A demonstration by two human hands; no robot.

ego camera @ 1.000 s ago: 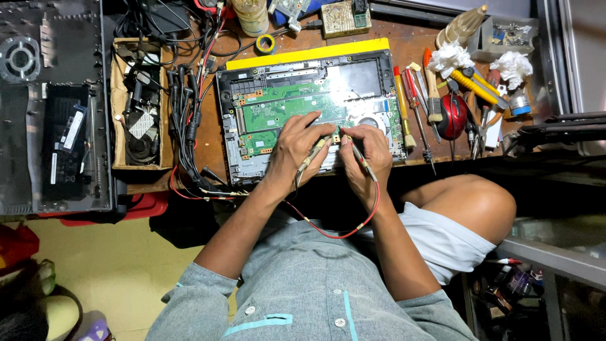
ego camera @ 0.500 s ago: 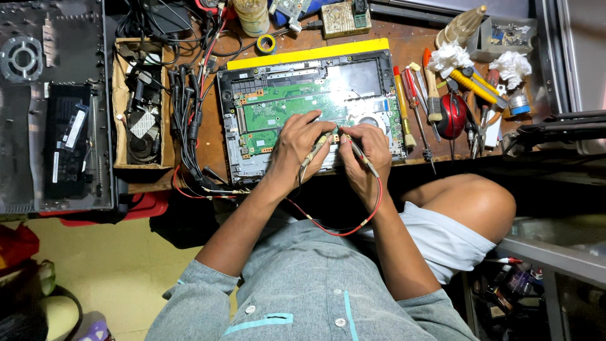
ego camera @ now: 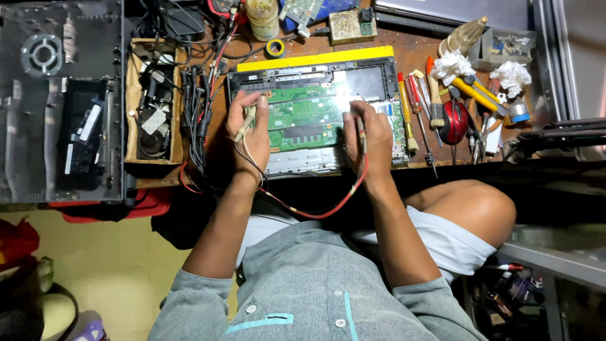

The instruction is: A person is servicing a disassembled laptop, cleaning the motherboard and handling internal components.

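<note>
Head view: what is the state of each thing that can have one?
Laptop: opened up, green board bare.
Left hand: holds a pale probe over the laptop's left edge.
Right hand: holds a thin probe on the board.
Red wire: hangs slack between the hands.
Screwdrivers: lying unused at right.
</note>
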